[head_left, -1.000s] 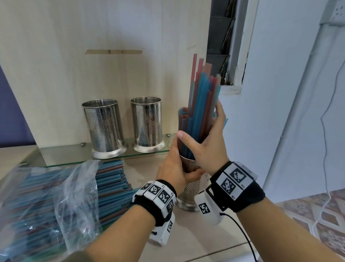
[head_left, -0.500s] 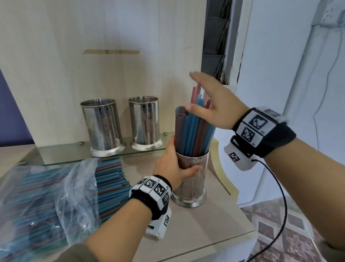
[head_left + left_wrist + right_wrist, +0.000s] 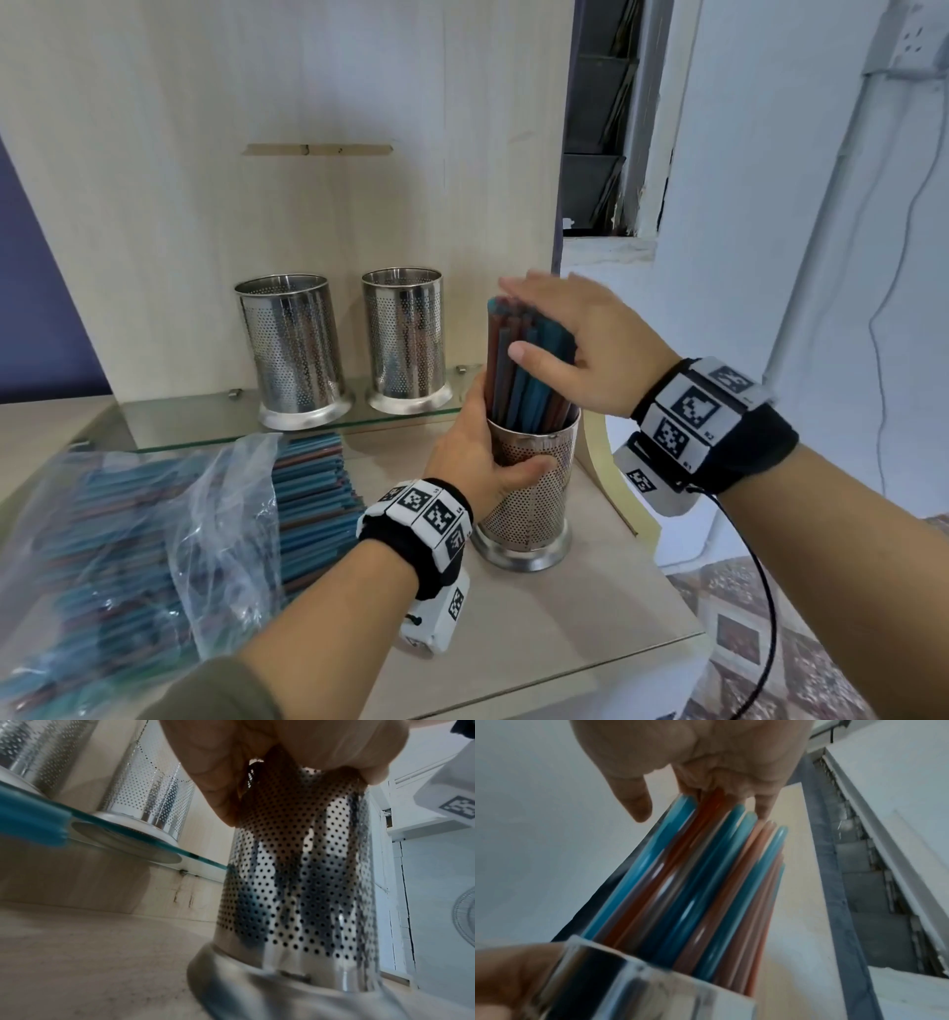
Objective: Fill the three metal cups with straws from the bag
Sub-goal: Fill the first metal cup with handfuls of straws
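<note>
A perforated metal cup [image 3: 531, 501] [image 3: 303, 882] stands on the wooden counter, packed with blue and red straws [image 3: 524, 370] [image 3: 706, 874]. My left hand [image 3: 475, 452] grips the cup's upper wall, thumb across the front. My right hand [image 3: 570, 339] lies flat on the straw tops with straight fingers, pressing down. Two empty metal cups [image 3: 293, 349] [image 3: 405, 336] stand on a glass shelf [image 3: 205, 421] behind. A clear plastic bag of straws [image 3: 128, 539] lies at the left, straws sticking out of its open end [image 3: 308, 488].
A wooden back panel [image 3: 308, 154] rises behind the cups. The counter's right edge [image 3: 683, 606] drops to a tiled floor. A white wall [image 3: 770, 257] and a black cable [image 3: 765, 616] from my right wrist lie to the right.
My right hand let go of the raised bundle, rose over it, then came down flat on the straw tops. The straws sank level in the cup. My left hand kept its grip.
</note>
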A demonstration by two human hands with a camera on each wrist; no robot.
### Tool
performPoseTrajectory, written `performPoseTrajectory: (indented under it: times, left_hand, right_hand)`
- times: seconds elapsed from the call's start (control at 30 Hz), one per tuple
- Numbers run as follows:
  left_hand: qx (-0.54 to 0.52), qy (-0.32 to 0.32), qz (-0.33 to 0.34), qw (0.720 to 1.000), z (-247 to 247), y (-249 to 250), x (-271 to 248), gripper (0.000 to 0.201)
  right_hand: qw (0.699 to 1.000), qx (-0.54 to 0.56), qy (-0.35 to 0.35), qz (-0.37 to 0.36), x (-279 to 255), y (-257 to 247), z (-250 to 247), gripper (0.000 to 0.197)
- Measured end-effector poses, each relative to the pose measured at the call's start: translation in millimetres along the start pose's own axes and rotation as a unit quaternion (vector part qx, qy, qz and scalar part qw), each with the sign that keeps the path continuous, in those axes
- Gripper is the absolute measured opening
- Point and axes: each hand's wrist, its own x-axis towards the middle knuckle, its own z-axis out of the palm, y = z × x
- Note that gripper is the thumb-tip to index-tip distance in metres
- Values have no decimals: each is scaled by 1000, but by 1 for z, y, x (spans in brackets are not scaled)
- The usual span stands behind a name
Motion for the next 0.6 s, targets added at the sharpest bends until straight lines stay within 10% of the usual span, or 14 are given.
performPoseTrajectory:
  times: [0.17,0.33,0.47,0.6]
  left_hand:
    - [-24,-72,8,997,-11,-1,1,124]
    - [206,-114,-20,972,-63,9,-19,131]
    - [289,-83,-19,954,-124,3,-35,110]
    - [412,-117,-110,897,-175,-26,-62,136]
  right_hand:
    - [972,144,131,132,-45,6,14,91]
    - [918,344,39,192,-82,-6,61,96]
    - [909,334,13,250,-82,-7,78,87]
    - [899,323,50,293,-82,-10,92,95]
